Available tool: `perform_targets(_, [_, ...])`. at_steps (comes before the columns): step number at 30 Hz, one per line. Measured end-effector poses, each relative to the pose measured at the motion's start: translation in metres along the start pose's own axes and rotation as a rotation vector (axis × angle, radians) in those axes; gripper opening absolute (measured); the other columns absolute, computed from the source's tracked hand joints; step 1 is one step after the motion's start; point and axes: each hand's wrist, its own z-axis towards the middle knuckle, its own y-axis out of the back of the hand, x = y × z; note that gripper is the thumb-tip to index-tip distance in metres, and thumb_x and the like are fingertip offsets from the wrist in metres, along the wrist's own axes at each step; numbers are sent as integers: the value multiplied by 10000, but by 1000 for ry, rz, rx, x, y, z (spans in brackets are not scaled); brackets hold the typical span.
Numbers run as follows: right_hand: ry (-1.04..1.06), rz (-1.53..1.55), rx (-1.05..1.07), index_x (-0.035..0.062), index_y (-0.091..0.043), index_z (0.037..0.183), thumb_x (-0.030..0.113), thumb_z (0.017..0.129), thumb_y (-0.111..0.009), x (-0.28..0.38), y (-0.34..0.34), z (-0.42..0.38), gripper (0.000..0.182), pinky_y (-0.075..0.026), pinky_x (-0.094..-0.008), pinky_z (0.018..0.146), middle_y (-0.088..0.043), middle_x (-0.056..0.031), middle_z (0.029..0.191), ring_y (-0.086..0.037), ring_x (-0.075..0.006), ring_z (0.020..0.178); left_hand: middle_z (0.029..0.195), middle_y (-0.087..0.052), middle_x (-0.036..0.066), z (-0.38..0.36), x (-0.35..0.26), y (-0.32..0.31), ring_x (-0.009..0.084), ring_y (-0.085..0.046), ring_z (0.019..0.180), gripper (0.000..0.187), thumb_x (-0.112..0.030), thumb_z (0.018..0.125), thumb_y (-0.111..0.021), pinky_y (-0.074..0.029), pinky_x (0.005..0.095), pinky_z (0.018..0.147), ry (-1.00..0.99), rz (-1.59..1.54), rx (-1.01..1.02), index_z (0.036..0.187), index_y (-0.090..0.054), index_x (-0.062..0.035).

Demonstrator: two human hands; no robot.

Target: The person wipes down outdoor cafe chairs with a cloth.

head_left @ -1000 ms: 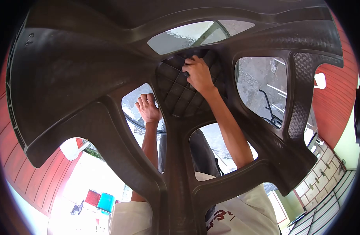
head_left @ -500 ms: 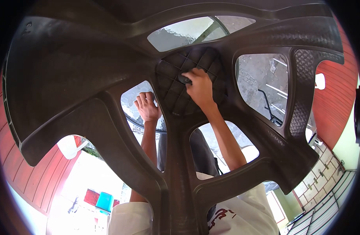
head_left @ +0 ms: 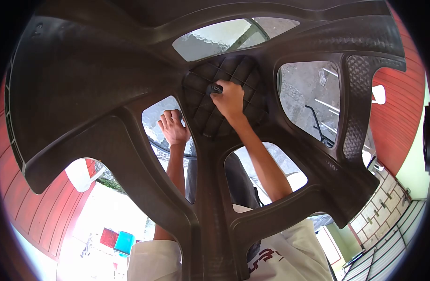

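Observation:
A large dark brown moulded plastic piece with several openings fills most of the head view. At its middle is a round ribbed section. Over that section my right hand is closed around a small black object, whose end sticks out past the fingers. Through the opening left of centre shows my left hand, its fingers bent over the edge of something dark. What that hand grips, if anything, is mostly hidden by the brown plastic.
Below the openings is a glass-like round surface with a dark rim. White chairs stand at the left; a turquoise object is at the lower left. Black and white bars show through the right opening. Red walls flank both sides.
My right hand has shifted a little left and turned, with the black object in it. The brown plastic piece has moved slightly left in view. My left hand has barely moved.

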Motion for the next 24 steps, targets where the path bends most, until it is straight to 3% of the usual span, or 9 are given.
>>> perform_targets(4, [-223,84,-262,41,-760,888,117,676,-771,10,-14,-10,226,-571,-431,723,-719,-186,767,-712,-381,737,1030,-505,125,0,0,0,345,-493,987,411,-463,859,-631,-357,473,871,-22,21,-2,1029,-547,-98])
perform_targets(7, [-569,236,-309,38,-762,931,123,674,-793,10,-28,-15,272,-582,-434,787,-739,-198,860,-728,-390,842,1038,-504,131,-3,2,-3,348,-494,1002,416,-451,855,-637,-357,472,883,-24,56,12,1048,-551,-92])
perform_targets(11, [-1023,1052,-556,29,-727,932,38,787,-736,37,-44,-18,146,-562,-338,651,-725,-103,849,-707,-217,748,1042,-505,133,-4,3,-2,347,-497,1021,413,-441,852,-646,-359,471,889,-5,45,36,1045,-545,-91])
perform_targets(12, [-1031,1228,-550,30,-671,926,2,836,-697,40,-41,-20,98,-553,-283,640,-676,-47,866,-661,-160,747,1042,-508,126,-4,3,-2,344,-499,1020,418,-457,855,-646,-359,470,886,2,44,44,1038,-542,-97])
perform_targets(15, [-1048,1349,-646,30,-627,891,16,843,-701,48,-26,-24,89,-557,-295,644,-662,-38,875,-671,-163,776,1035,-509,118,-3,4,-4,342,-500,1013,426,-478,855,-646,-359,470,882,5,33,24,1031,-542,-105])
perform_targets(16, [-936,1212,-608,26,-664,956,2,814,-707,43,-21,-27,151,-552,-300,683,-687,-65,907,-693,-204,809,1028,-509,115,-3,3,-3,341,-500,1006,426,-495,861,-637,-359,469,881,1,28,14,1016,-543,-110])
perform_targets(19, [-209,411,-522,60,-708,1065,-7,799,-699,22,-12,-31,275,-564,-331,794,-692,-51,915,-674,-207,901,1027,-510,116,-3,2,-3,341,-499,1005,417,-495,867,-628,-359,470,882,1,20,16,1003,-546,-110])
perform_targets(20, [-30,109,-394,67,-730,1093,-13,739,-733,18,-3,-34,363,-538,-370,827,-673,-84,961,-658,-264,926,1029,-510,117,-4,1,-3,341,-499,1003,414,-492,866,-629,-359,470,881,1,20,18,1002,-548,-109])
perform_targets(24, [286,-401,-70,46,-717,1087,52,703,-792,12,-5,-30,392,-528,-434,843,-588,-99,1007,-601,-293,994,1037,-514,119,-2,1,-1,344,-502,994,390,-460,859,-635,-360,472,877,4,9,27,1001,-552,-107])
